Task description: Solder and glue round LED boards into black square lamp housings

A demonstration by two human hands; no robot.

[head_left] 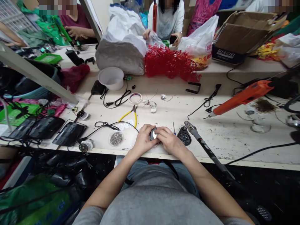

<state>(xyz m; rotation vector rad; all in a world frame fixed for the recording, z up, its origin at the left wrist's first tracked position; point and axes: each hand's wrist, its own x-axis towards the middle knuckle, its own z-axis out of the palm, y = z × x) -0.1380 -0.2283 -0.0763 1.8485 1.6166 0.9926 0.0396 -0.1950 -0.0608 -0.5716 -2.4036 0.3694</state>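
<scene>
Close to the table's front edge, my left hand (143, 140) is closed around a small dark grey housing (152, 133) with a white part in it. My right hand (170, 141) meets it from the other side, its fingers bent over the white part. Fingers cover most of the piece, so its exact kind is unclear. A black cord (127, 122) runs toward my left hand. Left of that hand are yellow-handled cutters (134, 114) and a round dish of small metal screws (116, 138). Beside my right hand lies a round black part (184, 137).
A soldering iron (206, 147) slants across the front edge at right. An orange electric screwdriver (243, 97) hangs beyond it. Black housings (69, 133) with cords lie left. A white bowl (111, 78), a tape roll (135, 98) and red netting (171, 62) sit farther back. Other people work opposite.
</scene>
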